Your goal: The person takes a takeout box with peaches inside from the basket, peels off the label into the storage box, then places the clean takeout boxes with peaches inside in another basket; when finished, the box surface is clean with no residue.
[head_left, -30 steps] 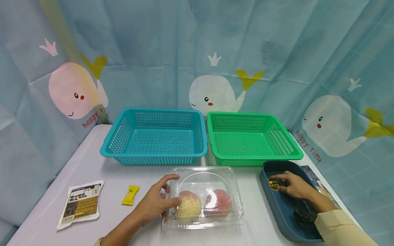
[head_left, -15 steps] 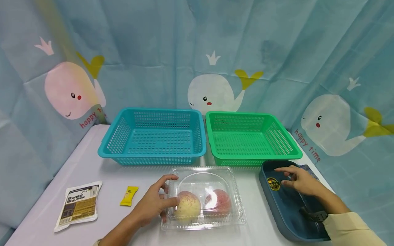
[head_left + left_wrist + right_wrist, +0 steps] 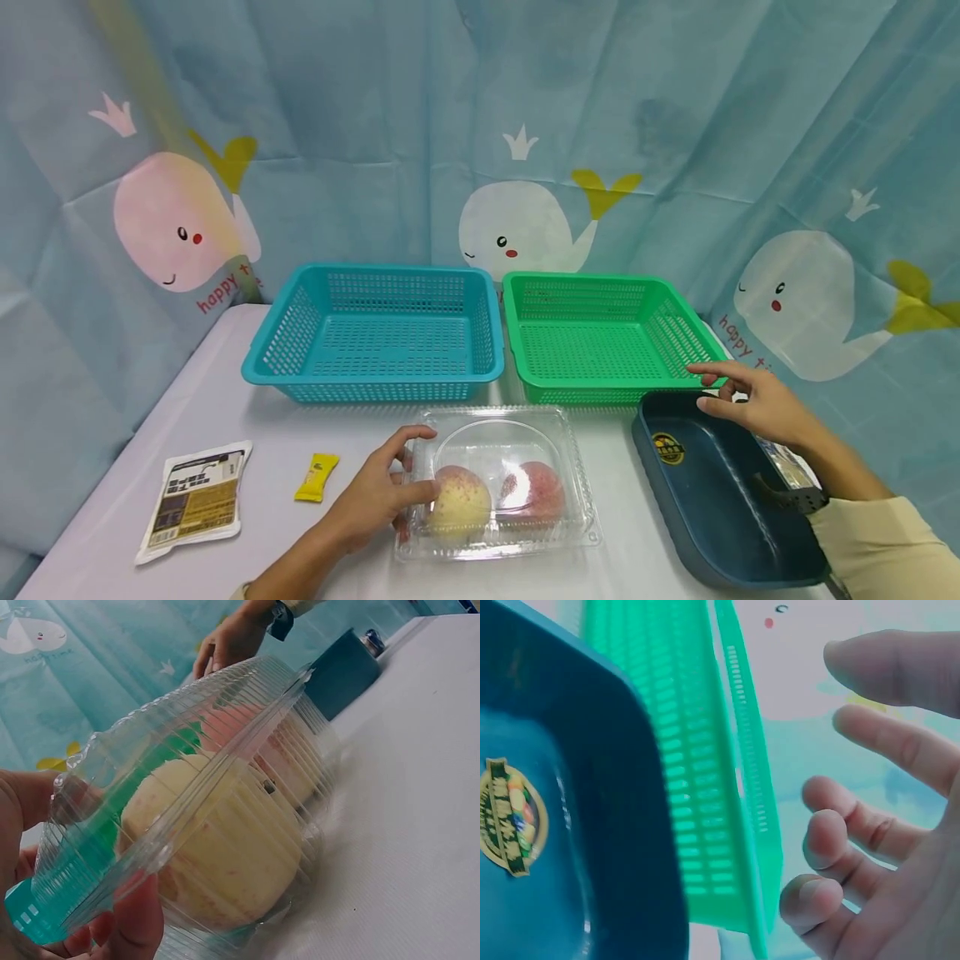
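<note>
My left hand (image 3: 375, 493) grips the left side of a clear plastic clamshell box (image 3: 517, 550), thumb above and fingers curled at its edge. Two round peach-like fruits show through the lid, a yellowish one (image 3: 459, 498) on the left and a pink one (image 3: 536, 492) on the right. In the left wrist view the yellowish fruit (image 3: 225, 840) fills the near end of the box. My right hand (image 3: 772, 408) holds nothing, its fingers loosely bent over the far right rim of a dark blue bin (image 3: 720, 508). A round sticker (image 3: 511, 817) marks the bin's inner wall.
At the back stand a teal basket (image 3: 390, 343) and a green basket (image 3: 600, 350) side by side. A white-and-brown pouch (image 3: 197, 500) and a small yellow packet (image 3: 317, 477) lie at the left. A printed package (image 3: 791, 467) shows partly behind the bin.
My right hand has come up out of the dark blue bin, moving away and to the right, uncovering the sticker. The left hand and clamshell box have stayed put.
</note>
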The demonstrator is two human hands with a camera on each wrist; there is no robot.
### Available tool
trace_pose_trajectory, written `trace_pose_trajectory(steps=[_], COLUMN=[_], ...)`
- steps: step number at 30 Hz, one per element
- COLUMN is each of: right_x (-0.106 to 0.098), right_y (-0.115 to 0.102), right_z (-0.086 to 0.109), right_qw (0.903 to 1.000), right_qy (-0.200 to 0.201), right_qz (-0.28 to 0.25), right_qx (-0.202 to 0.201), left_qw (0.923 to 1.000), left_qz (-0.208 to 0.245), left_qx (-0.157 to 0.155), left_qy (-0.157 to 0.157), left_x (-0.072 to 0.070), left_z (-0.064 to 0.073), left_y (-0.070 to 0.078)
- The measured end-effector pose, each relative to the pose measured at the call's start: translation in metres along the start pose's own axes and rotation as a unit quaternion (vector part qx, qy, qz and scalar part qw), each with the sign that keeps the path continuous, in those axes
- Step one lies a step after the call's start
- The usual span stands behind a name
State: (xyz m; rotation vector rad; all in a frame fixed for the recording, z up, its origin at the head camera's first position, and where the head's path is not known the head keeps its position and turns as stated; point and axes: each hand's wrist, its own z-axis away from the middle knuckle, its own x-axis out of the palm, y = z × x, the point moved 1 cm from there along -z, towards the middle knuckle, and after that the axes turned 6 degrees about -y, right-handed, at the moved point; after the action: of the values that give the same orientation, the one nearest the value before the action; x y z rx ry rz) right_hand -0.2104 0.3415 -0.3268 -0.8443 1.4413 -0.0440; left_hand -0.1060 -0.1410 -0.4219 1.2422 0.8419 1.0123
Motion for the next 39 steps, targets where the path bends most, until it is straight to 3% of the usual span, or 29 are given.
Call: trace_pose_trajectory(steps=[7,14,19,25,32,39], right_x=[-0.014,-0.019,-0.015,-0.011,-0.01,-0.005], right_y=[0.007,0.025,0.038,0.051,0.064,0.069], right_z=[-0.009,-0.015,-0.019,-0.027,-0.027,-0.026], right_qw=[0.9989,0.9953,0.9935,0.9926,0.9863,0.9855], right_qy=[0.045,0.058,0.049,0.034,-0.03,-0.052], right_qz=[0.013,0.042,0.037,0.051,0.043,0.031], right_qx=[-0.004,0.065,0.096,0.105,0.156,0.159], left_qw=[1.0,1.0,0.9999,0.9998,0.9984,0.9932], left_qz=[-0.001,0.004,0.015,0.013,0.033,0.089], left_qx=[0.002,0.002,0.003,0.016,0.044,0.075], left_qy=[-0.001,-0.005,-0.008,-0.002,-0.008,-0.014], left_x=[0.0,-0.001,-0.001,-0.001,0.002,0.005], left_z=[0.0,-0.002,-0.002,-0.002,-0.001,0.008], left_y=[0.0,0.0,-0.002,-0.002,-0.001,0.016])
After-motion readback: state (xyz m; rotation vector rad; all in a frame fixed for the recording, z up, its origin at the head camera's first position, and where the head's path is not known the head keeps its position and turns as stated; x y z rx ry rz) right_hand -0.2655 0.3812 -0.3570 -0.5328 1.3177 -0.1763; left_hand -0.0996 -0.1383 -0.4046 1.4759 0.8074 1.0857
